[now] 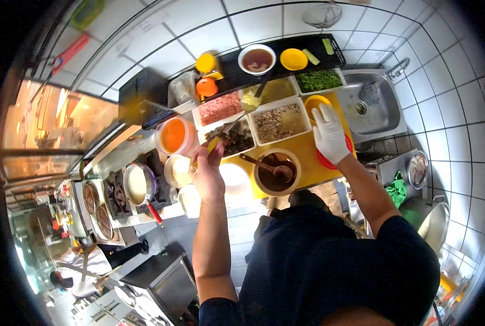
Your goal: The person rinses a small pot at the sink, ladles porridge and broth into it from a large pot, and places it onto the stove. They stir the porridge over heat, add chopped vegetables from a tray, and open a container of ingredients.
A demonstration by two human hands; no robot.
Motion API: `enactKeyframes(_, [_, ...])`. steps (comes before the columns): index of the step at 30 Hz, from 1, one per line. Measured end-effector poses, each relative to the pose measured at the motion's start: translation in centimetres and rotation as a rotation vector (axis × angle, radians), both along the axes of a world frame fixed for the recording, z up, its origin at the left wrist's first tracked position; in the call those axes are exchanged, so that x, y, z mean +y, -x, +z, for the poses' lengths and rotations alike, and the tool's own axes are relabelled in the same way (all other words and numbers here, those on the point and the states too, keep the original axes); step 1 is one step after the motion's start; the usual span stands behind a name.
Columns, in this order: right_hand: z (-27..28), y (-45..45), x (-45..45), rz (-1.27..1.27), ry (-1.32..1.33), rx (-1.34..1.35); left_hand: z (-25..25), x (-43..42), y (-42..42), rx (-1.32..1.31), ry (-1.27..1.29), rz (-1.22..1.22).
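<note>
The biggest thing close to me is the yellow board. Next comes the metal sink, over on my right. Then there are food tubs: pink bits, dark bits, brown bits and green bits. A round brown pot with a ladle in it stands near my tummy. My right hand, in a white glove, has its fingers stretched out over a red dish and a yellow bowl; I can't tell if they touch. My left hand is wrapped around a spoon, which reaches over the dark bits. Smallest is the pale yellow lump at its far end.
</note>
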State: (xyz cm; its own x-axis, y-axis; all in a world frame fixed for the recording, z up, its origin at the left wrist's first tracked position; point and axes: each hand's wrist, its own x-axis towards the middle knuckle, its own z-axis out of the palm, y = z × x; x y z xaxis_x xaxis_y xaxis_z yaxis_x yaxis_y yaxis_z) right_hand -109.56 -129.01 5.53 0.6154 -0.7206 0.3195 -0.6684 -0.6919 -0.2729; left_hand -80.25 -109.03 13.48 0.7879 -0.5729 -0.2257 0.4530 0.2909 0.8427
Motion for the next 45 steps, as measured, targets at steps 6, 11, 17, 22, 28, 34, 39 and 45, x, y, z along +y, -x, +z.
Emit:
enactKeyframes(6, [1.2,1.6,4.0,-0.103,0.029,0.145,0.7,8.6,-1.7,0.091,0.027,0.178])
enactKeyframes(11, [-0.1,2.7,7.4,-0.124,0.025,0.196,1.7,18.6,-3.7,-0.064,0.078,0.42])
enactKeyframes(17, [0.1,2.2,10.7,-0.128,0.034,0.168,-2.7,26.1,-8.0,-1.015,-0.59,0.577])
enactKeyframes(22, [1.8,1.6,12.2,-0.125,0.053,0.187,-13.8,29.6,-12.2,-1.069,-0.886,0.266])
enactKeyframes(28, [2.6,2.6,12.3,-0.135,0.096,0.19,-16.9,30.9,-13.5,-1.448,-1.198,0.173])
enactKeyframes(34, [3.3,2.6,12.5,-0.168,0.087,0.155,-13.2,29.7,-12.3,-1.408,-1.093,0.247])
enactKeyframes(39, [2.7,2.1,12.2,-0.165,0.03,0.131,-3.6,24.3,-6.3,-1.514,-0.696,0.174])
enactKeyframes(45, [0.3,2.0,11.9,-0.102,-0.022,0.068,-2.0,11.8,-3.5,-1.503,-0.449,-0.338])
